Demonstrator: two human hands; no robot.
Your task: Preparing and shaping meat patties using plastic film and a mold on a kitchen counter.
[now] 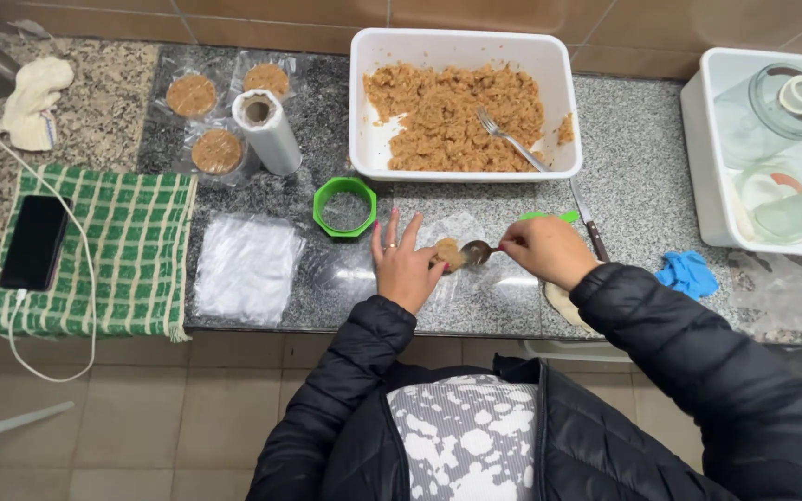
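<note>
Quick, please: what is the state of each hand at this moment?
Left hand: open, fingers spread, touching the lump of mixture.
Right hand: closed on the spoon.

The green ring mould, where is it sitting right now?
In the head view the green ring mould sits on the granite counter, just below the white tub's left corner, up-left of the left hand.

A black phone [34,241] lies on a green checked cloth [132,250].
</note>
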